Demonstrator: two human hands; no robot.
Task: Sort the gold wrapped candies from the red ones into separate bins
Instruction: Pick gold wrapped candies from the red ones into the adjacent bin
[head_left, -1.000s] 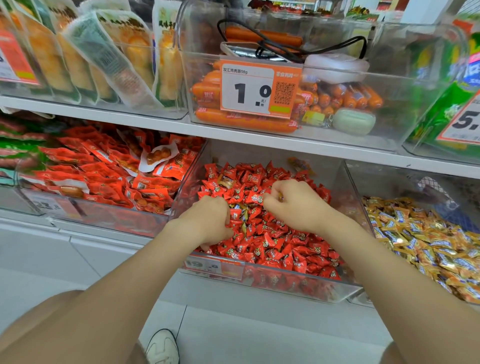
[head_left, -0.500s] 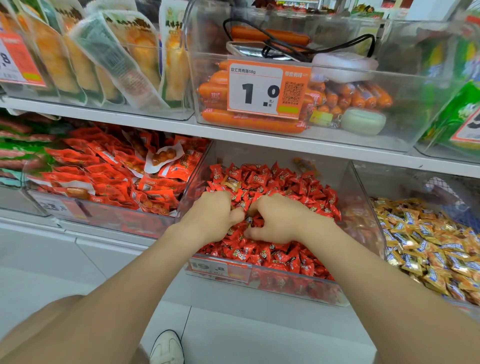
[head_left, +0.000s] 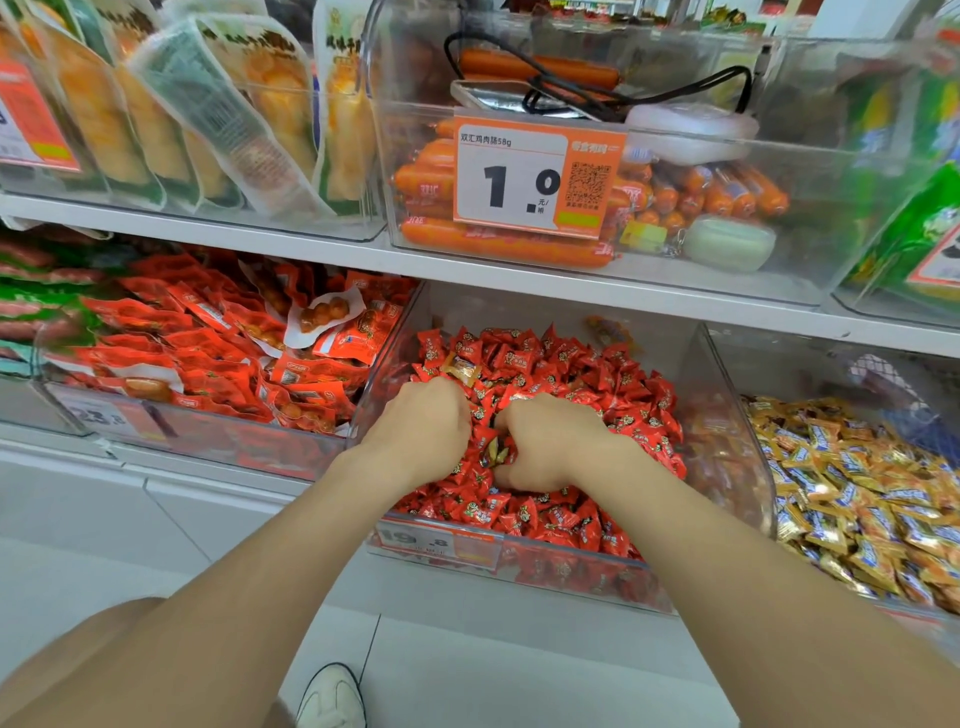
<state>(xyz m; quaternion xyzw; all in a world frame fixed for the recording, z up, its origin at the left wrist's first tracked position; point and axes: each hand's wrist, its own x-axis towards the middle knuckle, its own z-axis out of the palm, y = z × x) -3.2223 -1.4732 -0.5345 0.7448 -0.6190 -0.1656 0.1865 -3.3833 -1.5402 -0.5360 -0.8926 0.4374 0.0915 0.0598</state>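
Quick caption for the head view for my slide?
Left hand and right hand dig into red-wrapped candies in a clear plastic bin, gold-wrapped strays between them.

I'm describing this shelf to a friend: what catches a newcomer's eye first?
The left hand and right hand, close together in the red wrapped candies heaped in the middle lower bin. Then the gold wrapped candies heaped to its right, and the orange 1.0 price tag above.

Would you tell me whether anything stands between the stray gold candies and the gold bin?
Yes: a clear side wall rises between the red bin and the gold bin, and red candies partly cover the gold candies between left hand and right hand.
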